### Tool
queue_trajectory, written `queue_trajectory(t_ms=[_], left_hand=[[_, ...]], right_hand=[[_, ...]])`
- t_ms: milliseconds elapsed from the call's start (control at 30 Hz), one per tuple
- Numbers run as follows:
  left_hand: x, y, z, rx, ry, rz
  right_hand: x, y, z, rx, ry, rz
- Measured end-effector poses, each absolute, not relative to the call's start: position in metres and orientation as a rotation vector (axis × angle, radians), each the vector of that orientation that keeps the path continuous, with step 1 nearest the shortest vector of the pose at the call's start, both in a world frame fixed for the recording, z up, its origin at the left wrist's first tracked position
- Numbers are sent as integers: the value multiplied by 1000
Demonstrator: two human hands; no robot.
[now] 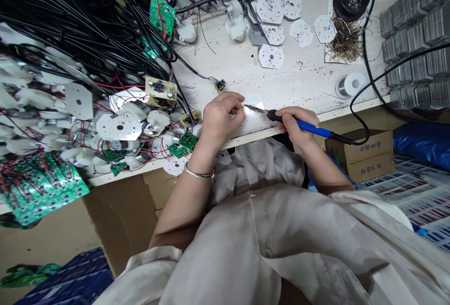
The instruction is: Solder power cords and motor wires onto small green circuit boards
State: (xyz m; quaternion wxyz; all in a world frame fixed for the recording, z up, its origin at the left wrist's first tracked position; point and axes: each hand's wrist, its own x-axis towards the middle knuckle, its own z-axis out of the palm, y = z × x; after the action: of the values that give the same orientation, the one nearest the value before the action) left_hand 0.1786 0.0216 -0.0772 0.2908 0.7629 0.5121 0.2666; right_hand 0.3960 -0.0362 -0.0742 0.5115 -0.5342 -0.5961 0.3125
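Pinching together thumb and fingers, the left hand (221,120) is closed, but the fingers hide anything inside, so I cannot tell what it grasps, if anything. The right hand (297,127) is clenched around the blue handle of a soldering iron (305,127), held like a pen. Its metal tip points left and ends just beside the left fingertips. Under the tip lies a white octagonal plate (255,101), hard to make out bc strong glare washes it; I can't tell if the tip touches anything.

The plate is on a white wood-grain bench (225,68), right at the front edge, btw both hands. Just above the left hand is a small circuit board (220,85). Further up lie more white perforated plates (270,56), approx a dozen pcs, some cut off by the top edge. To the left is a thick heap of black cables (87,24), mixed w/ white round parts and green boards (42,188). On the right are a solder wire spool (351,84) and grey stacks (415,38) cut off by the frame edge. A beige smock (267,230) blocks the lower view.
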Motion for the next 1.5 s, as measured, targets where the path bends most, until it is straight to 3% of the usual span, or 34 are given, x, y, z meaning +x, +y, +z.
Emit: queue_trajectory(t_ms=[500,800,1267,1500], left_hand=[[179,21,-77,2035,1342,737],[171,20,-74,2190,1312,638],[155,23,-66,2367,1318,450],[167,20,-67,2380,1545,268]], right_hand=[[386,-39,-86,-1348,-1230,702],[366,-28,-85,-1296,-1880,479],[367,-28,-92,-1338,-1967,417],[366,-27,-91,-1336,-2002,348]])
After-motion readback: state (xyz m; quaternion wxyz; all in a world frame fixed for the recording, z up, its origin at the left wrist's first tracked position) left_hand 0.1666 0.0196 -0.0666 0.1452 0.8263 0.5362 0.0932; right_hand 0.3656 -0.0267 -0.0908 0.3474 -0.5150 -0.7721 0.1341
